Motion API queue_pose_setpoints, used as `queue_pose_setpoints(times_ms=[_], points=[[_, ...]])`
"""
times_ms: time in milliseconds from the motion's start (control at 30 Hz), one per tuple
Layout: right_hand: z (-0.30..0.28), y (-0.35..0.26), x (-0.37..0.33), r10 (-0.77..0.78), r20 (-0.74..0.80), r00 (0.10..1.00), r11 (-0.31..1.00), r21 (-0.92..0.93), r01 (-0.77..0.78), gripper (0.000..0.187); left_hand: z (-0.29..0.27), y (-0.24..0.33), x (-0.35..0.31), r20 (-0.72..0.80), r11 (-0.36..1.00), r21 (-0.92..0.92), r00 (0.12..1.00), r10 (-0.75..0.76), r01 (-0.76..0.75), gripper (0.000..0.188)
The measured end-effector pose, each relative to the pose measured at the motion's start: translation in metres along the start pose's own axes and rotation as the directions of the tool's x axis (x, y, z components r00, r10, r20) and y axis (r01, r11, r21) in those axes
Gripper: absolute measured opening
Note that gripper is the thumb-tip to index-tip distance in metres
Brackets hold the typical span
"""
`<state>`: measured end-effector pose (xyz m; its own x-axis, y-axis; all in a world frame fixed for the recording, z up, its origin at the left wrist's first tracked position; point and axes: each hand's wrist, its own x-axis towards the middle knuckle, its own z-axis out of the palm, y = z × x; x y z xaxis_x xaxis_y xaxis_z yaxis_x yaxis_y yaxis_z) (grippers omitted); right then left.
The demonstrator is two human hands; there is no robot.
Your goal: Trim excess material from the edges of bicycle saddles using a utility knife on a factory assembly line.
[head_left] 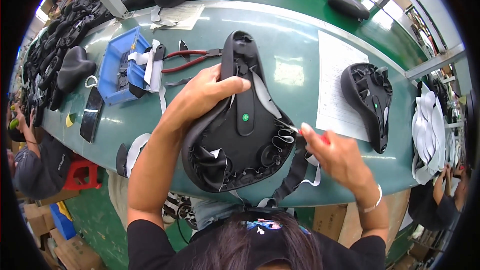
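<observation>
From my remote station I log a black bicycle saddle (226, 140), underside up, nose pointing away from the wearer, at the near side of the green worktable (280, 26). Its cover edge is gathered in folds around the wide end; a round green sticker (245, 117) sits on the central strip. Left hand (207, 92): closed on the left flank, thumb pressed over the underside. Right hand (337, 156): fingers curled around a red-handled tool (326, 138), its thin metal tip over the saddle's right edge; contact I cannot tell. A dark strip (295, 176) with white edging lies below that hand. Beside the nose I note red-handled pliers (186, 64); farther left, a blue bin (111, 96) and a phone (91, 115). To the right, a second saddle (364, 101) rests partly on a paper sheet (334, 112).
</observation>
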<state>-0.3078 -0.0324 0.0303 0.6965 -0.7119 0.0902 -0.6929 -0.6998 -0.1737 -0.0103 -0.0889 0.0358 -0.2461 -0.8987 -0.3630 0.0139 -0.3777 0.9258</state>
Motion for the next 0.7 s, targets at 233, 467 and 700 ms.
queue_pose_setpoints(times_ms=[233, 467, 700], points=[[0.056, -0.088, -0.061, 0.441, -0.064, 0.895, 0.798, 0.485, -0.358, 0.076, 0.011, -0.027, -0.034, -0.269, 0.993, -0.077, 0.961, 0.069, -0.093, 0.037], [0.053, -0.061, -0.051, 0.572, -0.226, 0.789, 0.621, 0.748, -0.236, 0.069, 0.019, -0.048, -0.071, -0.518, 0.963, -0.182, 0.852, 0.077, -0.198, 0.037], [0.027, -0.032, 0.052, 0.659, -0.125, 0.741, 0.432, 0.870, -0.238, 0.053, 0.018, -0.081, -0.079, -0.655, 0.920, -0.097, 0.720, 0.229, -0.380, 0.046]])
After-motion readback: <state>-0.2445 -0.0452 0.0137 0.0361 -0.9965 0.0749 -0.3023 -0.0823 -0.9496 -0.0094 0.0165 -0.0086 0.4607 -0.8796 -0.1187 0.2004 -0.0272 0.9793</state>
